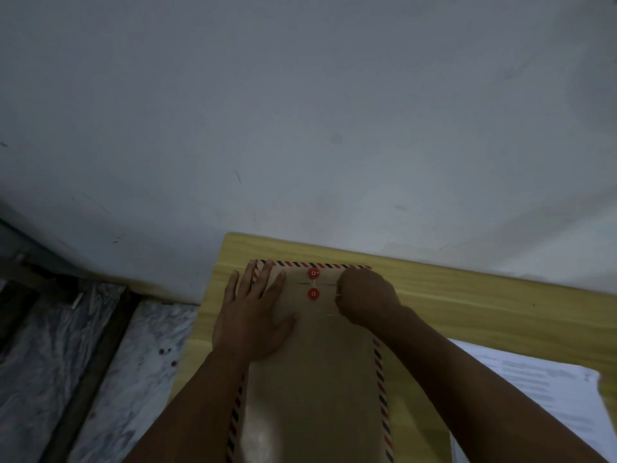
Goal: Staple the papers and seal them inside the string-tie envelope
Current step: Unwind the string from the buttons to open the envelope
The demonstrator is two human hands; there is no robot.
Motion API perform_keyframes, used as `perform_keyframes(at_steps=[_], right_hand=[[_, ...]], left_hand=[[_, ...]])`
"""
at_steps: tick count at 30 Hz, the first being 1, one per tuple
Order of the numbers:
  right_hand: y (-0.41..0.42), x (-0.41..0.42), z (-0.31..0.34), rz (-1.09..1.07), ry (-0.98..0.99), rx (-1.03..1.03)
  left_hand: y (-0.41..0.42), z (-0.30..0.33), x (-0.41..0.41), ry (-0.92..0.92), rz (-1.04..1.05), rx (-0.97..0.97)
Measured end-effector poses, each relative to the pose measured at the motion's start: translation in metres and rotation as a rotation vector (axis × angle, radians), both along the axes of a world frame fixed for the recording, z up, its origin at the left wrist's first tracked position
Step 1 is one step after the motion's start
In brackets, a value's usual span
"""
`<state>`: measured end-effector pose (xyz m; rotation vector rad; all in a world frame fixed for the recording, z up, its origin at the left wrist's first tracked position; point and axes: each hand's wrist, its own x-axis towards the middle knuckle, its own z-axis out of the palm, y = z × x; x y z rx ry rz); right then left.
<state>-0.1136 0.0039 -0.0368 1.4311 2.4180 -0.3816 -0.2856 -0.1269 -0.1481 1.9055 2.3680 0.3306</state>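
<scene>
**Inspector A:** A brown envelope (310, 379) with a red-and-blue striped border is observed lying flat on the yellow wooden table (467, 302), its flap end toward the far edge, close to the wall (300, 111).

**Inspector B:** Confirmed. Two red discs are noted on the flap end, the far disc (313, 273) and the near disc (313, 294), one just beyond the other. A thin string (315, 283) is seen between them.

**Inspector A:** The left hand (253, 315) is laid flat on the left part of the envelope, fingers straight and spread, fingertips reaching over the far left corner.

**Inspector B:** The right hand (367, 295) is found just right of the discs, fingers curled into a loose fist over the envelope. A pale strand appears to be pinched at its fingertips, but it is too thin and blurred for this to be stated with certainty.

**Inspector A:** Printed papers (547, 406) are recorded on the table to the right of the envelope, near the right forearm. Whether they are stapled cannot be told.

**Inspector B:** At left, beyond the table edge, a marbled floor (66, 362) is seen.
</scene>
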Motion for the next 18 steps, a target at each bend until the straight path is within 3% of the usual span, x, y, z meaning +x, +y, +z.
perform_keyframes(at_steps=[8, 13, 16, 18], right_hand=[[0.019, -0.009, 0.023, 0.089, -0.030, 0.198], [0.039, -0.020, 0.037, 0.171, -0.225, -0.177], [0.044, -0.030, 0.037, 0.192, 0.087, -0.366], [0.047, -0.032, 0.035, 0.055, 0.413, -0.319]], left_hand=[[-0.001, 0.003, 0.002, -0.007, 0.014, -0.003], [0.001, 0.002, 0.001, 0.004, 0.012, -0.006], [0.000, 0.002, 0.001, 0.003, 0.009, 0.012], [-0.001, 0.003, 0.000, -0.001, 0.005, 0.014]])
